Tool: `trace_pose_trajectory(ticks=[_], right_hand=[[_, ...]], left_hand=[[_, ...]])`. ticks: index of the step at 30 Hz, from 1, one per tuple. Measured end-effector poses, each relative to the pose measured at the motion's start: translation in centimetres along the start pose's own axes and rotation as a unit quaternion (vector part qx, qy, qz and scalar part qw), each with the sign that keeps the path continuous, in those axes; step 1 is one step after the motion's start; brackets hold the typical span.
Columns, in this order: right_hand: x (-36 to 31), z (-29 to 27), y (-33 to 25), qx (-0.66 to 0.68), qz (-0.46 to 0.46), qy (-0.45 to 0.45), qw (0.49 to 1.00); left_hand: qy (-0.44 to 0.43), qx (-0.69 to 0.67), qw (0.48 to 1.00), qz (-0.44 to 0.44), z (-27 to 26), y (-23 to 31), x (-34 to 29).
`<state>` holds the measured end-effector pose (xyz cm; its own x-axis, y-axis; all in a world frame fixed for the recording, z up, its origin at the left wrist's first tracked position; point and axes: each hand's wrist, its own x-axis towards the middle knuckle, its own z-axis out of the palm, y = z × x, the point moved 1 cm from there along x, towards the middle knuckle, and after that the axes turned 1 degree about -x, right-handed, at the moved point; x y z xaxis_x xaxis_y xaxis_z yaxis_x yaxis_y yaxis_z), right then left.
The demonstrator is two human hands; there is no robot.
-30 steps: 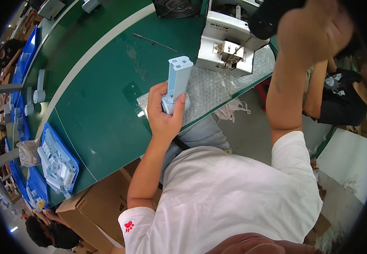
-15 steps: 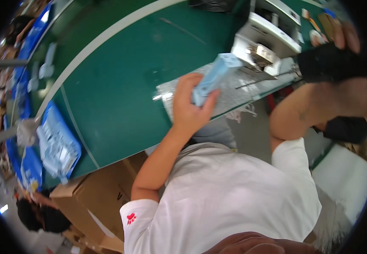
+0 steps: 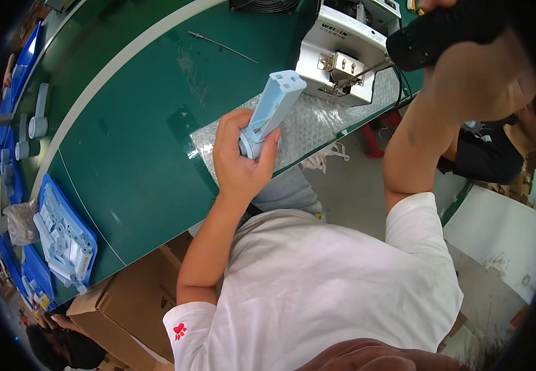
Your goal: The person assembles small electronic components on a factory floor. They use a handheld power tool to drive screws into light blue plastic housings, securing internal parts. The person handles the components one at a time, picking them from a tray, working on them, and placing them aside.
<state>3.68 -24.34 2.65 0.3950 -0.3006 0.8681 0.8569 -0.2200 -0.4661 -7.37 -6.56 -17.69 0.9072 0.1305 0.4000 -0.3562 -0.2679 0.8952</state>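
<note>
My left hand point(image 3: 240, 157) is closed around a light-blue plastic housing point(image 3: 275, 102), a long hollow piece with a round end down in the palm. Its open side shows, with small metal-coloured parts inside. In my right hand point(image 3: 481, 77) is a black electric screwdriver point(image 3: 425, 40), held sideways and partly lost in the dark rim. The screwdriver's thin bit point(image 3: 370, 70) reaches to the front of a silver screw feeder point(image 3: 336, 46), beside the small metal block there. Whether a screw sits on the tip is too small to tell.
Bubble wrap point(image 3: 320, 127) lies along the green table point(image 3: 150, 142)'s front edge, under the feeder. A thin metal rod point(image 3: 221, 46) lies farther back. At left are a blue tray point(image 3: 67, 235) of light-blue parts and a clear plastic bag point(image 3: 21, 222). A cardboard box point(image 3: 128, 309) stands below.
The screwdriver's bit has come up to the front of the screw feeder. My left hand has tilted the housing so its open side shows. The whole view has shifted a little.
</note>
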Motion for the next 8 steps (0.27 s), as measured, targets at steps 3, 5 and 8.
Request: trace_pose_trajectory(ticks=[3,5,8], right_hand=[[-1.4,-1.8,0.5,0.117,0.131,-0.015,0.984],[0.6,-6.0,0.7,0.341,0.265,-0.112,0.895],[2.0,-8.4,-0.6,0.405,0.324,-0.181,0.836]], left_hand=[[0.007,0.006,1.000,0.006,-0.1,0.1,0.1],[0.011,0.002,1.000,0.021,0.1,-0.2,-0.1],[-0.025,-0.010,0.999,0.038,0.5,0.2,0.4]])
